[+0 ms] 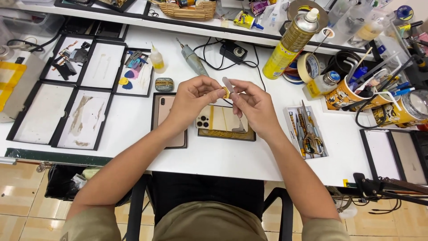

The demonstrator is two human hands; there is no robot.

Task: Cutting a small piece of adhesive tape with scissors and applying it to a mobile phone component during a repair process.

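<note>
My left hand (192, 99) and my right hand (250, 103) meet above the white bench, both pinching a small yellow piece (226, 93). The fingers of my right hand also hold a thin grey flat tool (228, 84) that sticks up from between them. Directly below the hands lies a gold phone (218, 119), back up, with strips of yellow tape across it, on a dark tray. A second gold phone back (166, 108) lies on another dark tray under my left wrist.
Several black-rimmed white trays (84, 117) with small parts fill the left side. A small squeeze bottle (157, 60), a rotary tool (193, 60), a yellow spray can (290, 43), tape rolls (306, 67), cups of tools (352, 91) and a tray of tweezers and scissors (307, 132) stand around.
</note>
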